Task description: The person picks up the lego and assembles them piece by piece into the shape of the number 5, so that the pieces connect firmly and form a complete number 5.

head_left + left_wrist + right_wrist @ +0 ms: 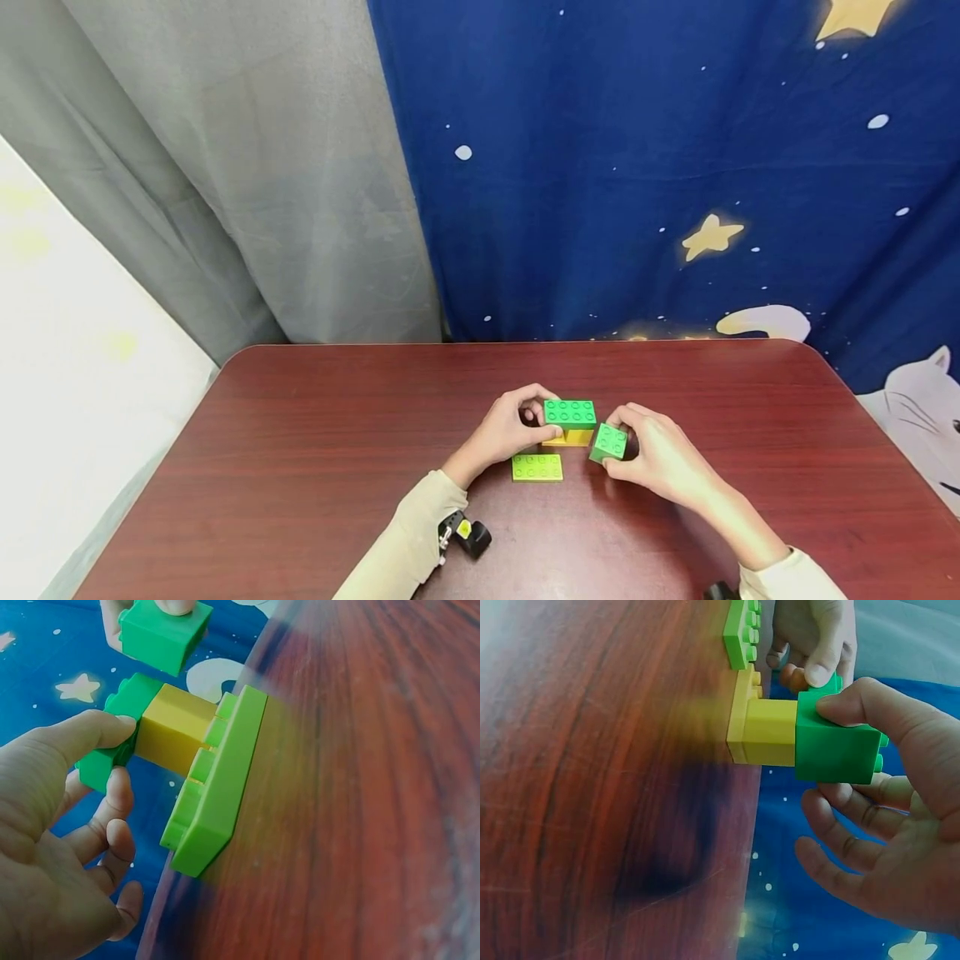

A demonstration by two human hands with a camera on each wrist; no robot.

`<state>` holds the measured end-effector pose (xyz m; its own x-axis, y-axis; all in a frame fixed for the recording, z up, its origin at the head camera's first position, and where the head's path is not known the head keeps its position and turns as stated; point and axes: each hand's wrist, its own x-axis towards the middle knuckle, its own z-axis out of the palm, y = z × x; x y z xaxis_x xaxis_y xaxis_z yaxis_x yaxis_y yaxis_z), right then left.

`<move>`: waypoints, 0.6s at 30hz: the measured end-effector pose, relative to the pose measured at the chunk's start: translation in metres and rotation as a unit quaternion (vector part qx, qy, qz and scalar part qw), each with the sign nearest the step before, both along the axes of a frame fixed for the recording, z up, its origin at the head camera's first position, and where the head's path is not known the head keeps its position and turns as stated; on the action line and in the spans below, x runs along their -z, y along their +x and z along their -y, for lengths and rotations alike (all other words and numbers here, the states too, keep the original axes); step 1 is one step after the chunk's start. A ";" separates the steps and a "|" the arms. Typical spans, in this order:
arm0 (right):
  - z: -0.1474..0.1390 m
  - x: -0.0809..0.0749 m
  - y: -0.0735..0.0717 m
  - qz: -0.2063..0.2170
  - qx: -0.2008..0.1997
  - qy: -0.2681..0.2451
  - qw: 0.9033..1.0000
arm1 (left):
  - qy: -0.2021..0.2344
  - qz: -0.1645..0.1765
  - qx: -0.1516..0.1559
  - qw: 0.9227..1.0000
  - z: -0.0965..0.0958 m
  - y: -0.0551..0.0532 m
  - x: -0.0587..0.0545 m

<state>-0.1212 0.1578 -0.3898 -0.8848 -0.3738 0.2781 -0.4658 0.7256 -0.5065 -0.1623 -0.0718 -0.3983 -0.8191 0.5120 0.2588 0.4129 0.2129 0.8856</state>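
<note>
My left hand [504, 429] pinches the left end of a long green toy brick [570, 413] between thumb and fingers. This brick sits atop a yellow brick [771, 733], which stands on a flat yellow brick [739, 724] on the table. To the right of the stack, my right hand [663, 458] grips a square green brick [610, 442] by its sides, studs facing up. In the left wrist view, that square brick appears apart from the stack. A flat lime-green brick [537, 468] lies just in front of the stack.
The bricks are on a dark red wooden table [337, 417] with rounded far corners. Behind it hang a grey curtain [247, 167] and a blue curtain [600, 183] with stars. A black wrist camera [472, 540] is strapped to the left sleeve.
</note>
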 end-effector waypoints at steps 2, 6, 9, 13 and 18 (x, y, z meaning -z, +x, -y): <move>0.000 -0.002 -0.001 -0.004 0.001 0.000 1.000 | 0.002 -0.001 -0.001 1.000 0.000 0.000 0.000; 0.001 -0.004 -0.002 -0.006 0.001 0.003 1.000 | 0.001 -0.003 -0.007 1.000 -0.001 0.001 0.000; 0.001 -0.006 -0.001 -0.005 0.001 0.005 1.000 | 0.004 -0.004 -0.009 1.000 -0.002 0.001 0.000; 0.001 -0.007 -0.001 -0.010 0.002 0.005 1.000 | 0.009 -0.002 -0.010 1.000 -0.002 0.001 0.000; 0.003 -0.011 -0.003 -0.015 0.002 -0.001 1.000 | 0.007 0.001 -0.014 1.000 -0.002 0.001 0.000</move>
